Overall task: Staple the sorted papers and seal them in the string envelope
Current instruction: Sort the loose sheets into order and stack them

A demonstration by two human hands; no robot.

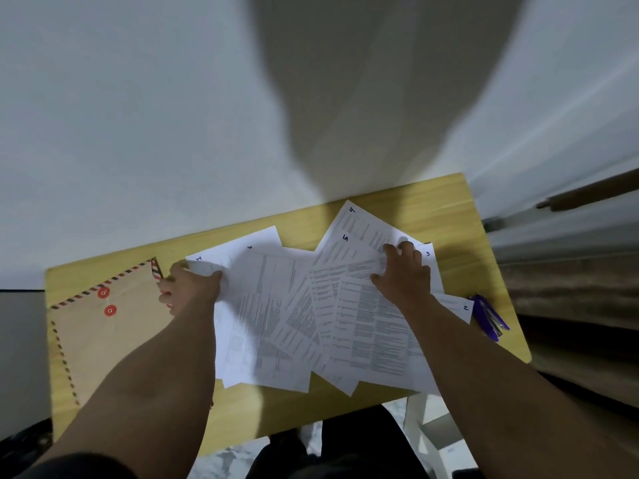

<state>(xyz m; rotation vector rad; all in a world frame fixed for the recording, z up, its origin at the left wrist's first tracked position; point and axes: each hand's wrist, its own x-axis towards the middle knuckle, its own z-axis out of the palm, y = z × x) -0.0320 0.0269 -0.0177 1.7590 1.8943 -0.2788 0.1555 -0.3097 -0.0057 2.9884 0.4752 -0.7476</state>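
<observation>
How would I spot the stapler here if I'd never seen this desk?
Start at the yellow wooden table and follow the spread papers to their right edge. Just past the right hand, near the table's right edge, lies the stapler, the only purple thing there.

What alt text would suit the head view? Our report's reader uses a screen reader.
Two bare hands gather fanned-out printed papers on a yellow wooden table: the left hand grips a sheet at their left edge, the right hand presses on top. A brown string envelope lies at left, a purple stapler at right.
</observation>
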